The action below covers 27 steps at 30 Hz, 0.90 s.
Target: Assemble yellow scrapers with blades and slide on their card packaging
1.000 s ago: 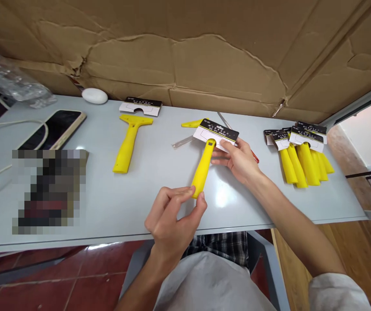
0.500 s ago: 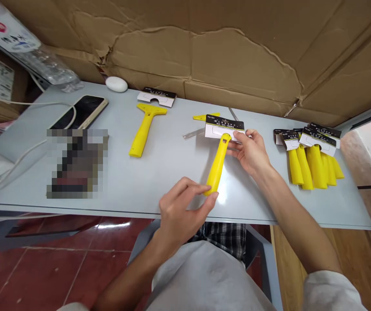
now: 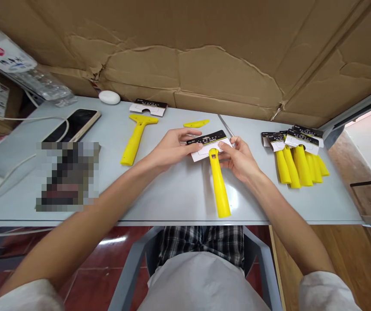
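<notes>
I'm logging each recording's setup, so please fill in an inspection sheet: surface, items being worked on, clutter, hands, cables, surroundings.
Surface: pale, glossy table.
Work items: yellow handle with printed card; T-shaped yellow scraper, left; yellow-handled pile, right; yellow strip beyond.
Clutter: phone, white oval object, bottle; pixelated patch, unreadable.
Hands: left hand and right hand both grip the printed card.
Cables: white cable loops over the phone.
Surroundings: cardboard behind the table; red floor below.

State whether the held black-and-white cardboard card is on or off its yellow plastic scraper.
On: the scraper's handle sticks out below the card, which hides its head.
</notes>
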Available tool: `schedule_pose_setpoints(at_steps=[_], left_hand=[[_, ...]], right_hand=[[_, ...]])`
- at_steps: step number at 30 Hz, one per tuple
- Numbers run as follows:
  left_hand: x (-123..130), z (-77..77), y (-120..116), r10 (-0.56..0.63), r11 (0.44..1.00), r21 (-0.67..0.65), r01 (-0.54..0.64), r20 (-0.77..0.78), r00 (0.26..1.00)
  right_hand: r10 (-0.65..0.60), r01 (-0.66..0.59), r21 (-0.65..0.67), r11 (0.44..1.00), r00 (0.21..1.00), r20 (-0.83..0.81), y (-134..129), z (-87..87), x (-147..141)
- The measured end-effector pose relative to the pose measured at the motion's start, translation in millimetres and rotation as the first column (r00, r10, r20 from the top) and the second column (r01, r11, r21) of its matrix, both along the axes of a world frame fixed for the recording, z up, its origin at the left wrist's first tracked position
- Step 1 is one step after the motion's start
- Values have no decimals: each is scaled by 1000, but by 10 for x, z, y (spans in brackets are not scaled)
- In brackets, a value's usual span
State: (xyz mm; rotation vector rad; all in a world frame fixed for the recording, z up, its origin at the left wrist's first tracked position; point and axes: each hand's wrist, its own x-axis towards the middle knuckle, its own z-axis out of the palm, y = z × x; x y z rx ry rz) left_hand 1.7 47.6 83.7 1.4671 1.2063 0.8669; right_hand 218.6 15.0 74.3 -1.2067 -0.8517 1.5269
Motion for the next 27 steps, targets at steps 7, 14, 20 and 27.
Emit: schedule_pose_setpoints(at_steps=[7, 14, 20, 27], left_hand=[[49, -140, 24, 133, 991, -61, -123, 215, 967], [12, -149, 59, 221, 974, -93, -206, 204, 954], [-58, -99, 40, 158, 987, 16, -159, 51, 986], [-216, -146, 103, -91, 982, 141, 128, -241, 966]], right_hand=[[76, -76, 42, 996, 997, 17, -115, -15, -10], [174, -182, 61, 981, 978, 115, -220, -60, -64], [111, -156, 119, 980, 940, 322, -347, -73, -31], [65, -384, 212, 899, 594, 802, -573, -143, -26]])
